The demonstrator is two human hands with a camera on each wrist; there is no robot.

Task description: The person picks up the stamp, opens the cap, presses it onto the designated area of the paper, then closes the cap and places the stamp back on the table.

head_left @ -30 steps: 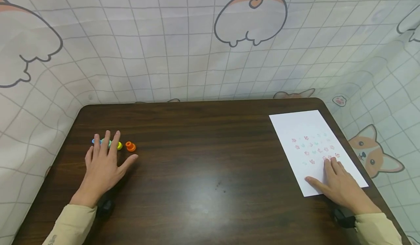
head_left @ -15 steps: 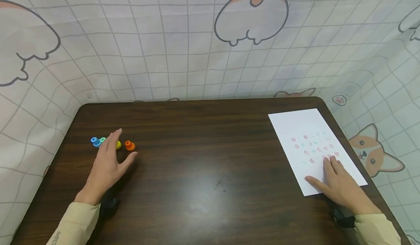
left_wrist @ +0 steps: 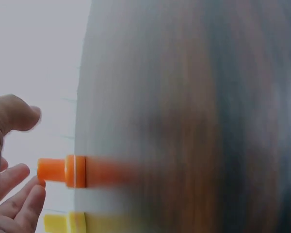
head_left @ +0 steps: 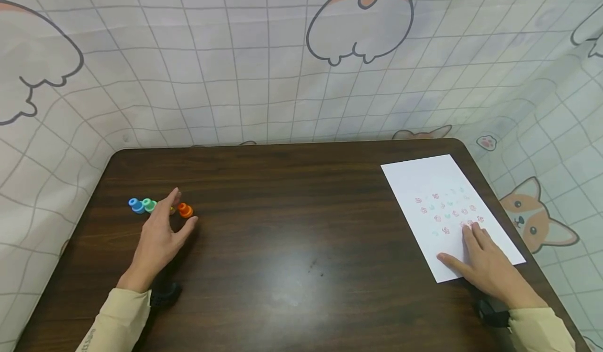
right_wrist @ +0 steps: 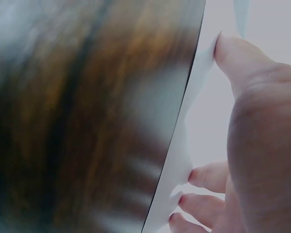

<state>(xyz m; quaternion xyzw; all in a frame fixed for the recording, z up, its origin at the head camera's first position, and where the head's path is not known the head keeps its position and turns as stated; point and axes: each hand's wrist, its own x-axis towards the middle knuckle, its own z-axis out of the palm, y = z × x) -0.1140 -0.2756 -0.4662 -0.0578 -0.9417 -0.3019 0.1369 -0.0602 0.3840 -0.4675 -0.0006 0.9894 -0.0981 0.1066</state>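
Note:
My left hand (head_left: 157,244) hovers by a row of small stamps at the table's left, thumb and fingers spread apart. The orange stamp (head_left: 185,210) lies between thumb and fingers, standing upright on its base; in the left wrist view a fingertip is near or against its knob, and the thumb is clear of it. The yellow stamp (left_wrist: 65,223) is mostly hidden behind the hand in the head view. Left of the fingers are a green stamp (head_left: 148,205) and a blue stamp (head_left: 137,206). My right hand (head_left: 490,271) rests with its fingertips and thumb on the white paper (head_left: 414,174).
Small red and pale green prints cover the middle of the paper, which lies near the right edge of the dark wooden table (head_left: 282,210). A white grid-patterned curtain (head_left: 212,69) with cartoon dogs hangs behind and beside the table.
My left hand has turned and shifted right toward the orange stamp, uncovering the blue and green ones. The right hand stays on the paper, which appears slightly further left.

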